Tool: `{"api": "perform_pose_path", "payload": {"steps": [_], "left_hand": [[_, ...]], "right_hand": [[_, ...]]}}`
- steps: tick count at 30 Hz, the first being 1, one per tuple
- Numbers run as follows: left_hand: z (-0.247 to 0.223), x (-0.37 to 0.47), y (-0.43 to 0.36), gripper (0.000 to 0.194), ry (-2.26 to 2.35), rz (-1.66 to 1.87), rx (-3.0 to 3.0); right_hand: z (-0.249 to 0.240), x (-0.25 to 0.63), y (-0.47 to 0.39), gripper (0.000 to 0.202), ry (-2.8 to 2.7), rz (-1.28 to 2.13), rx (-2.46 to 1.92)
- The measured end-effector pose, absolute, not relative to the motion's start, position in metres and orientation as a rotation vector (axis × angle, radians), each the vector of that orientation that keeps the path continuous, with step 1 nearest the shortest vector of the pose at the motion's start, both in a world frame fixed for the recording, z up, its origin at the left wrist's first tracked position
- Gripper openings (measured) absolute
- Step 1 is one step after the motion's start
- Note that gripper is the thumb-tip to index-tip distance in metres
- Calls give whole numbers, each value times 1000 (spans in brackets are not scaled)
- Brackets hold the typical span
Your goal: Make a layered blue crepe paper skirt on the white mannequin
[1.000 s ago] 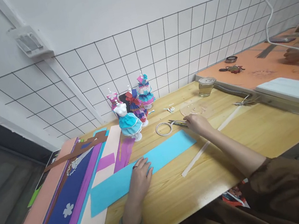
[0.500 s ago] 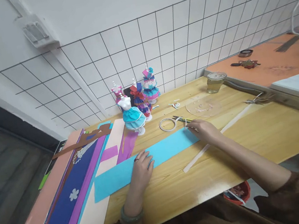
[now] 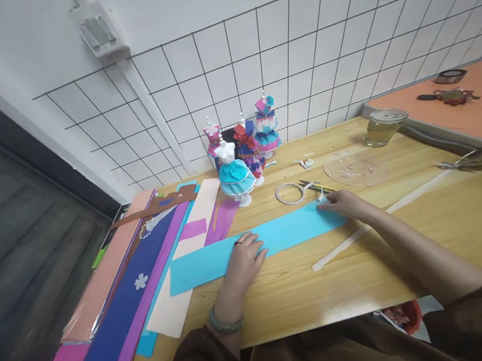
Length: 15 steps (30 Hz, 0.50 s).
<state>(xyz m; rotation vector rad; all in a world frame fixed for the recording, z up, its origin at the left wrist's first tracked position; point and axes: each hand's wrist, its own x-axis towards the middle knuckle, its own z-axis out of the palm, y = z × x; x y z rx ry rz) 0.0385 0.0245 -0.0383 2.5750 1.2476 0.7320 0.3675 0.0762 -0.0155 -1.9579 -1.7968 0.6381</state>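
Note:
A long light-blue paper strip (image 3: 292,232) lies across the wooden table. My left hand (image 3: 246,259) rests flat on its left half, fingers spread, with a ring and a green bangle on that arm. At the strip's right end, my right hand (image 3: 343,205) has its fingers pressed together on the upper edge. White tape strands from a tape roll (image 3: 290,193) reach to those fingertips. Dark-tipped scissors (image 3: 316,186) lie just behind. Beyond the strip stands a small white mannequin in a blue skirt (image 3: 235,175).
Several dressed mannequins (image 3: 266,126) stand by the wall grid. Coloured paper strips (image 3: 122,301) cover the table's left. Behind on the right are a clear dish of beads (image 3: 354,171) and a glass cup (image 3: 384,127). A thin pale strip (image 3: 349,240) lies under my right forearm.
The camera view has shifted, so the table items appear further right. My left hand stays on the blue strip. My right hand remains at its right end, with its fingers lower against the edge.

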Motion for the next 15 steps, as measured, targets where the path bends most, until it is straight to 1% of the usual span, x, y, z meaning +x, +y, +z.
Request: {"api": "perform_pose_path", "payload": {"steps": [3,6,10,15], "left_hand": [[-37,39,22,32,1238,703,2577],[-37,40,20,38,1227,679,2586],[-36,41,20,39,1228,657,2600],[-34,42,19,38,1240,663,2586]], "right_hand": [[-12,371,71,34,-1780,695,-1933],[-9,373,65,33,-1743,715,-1909],[-5,373,55,28,-1710,730,-1840],[-2,373,43,32,-1448,830,-1773]]}}
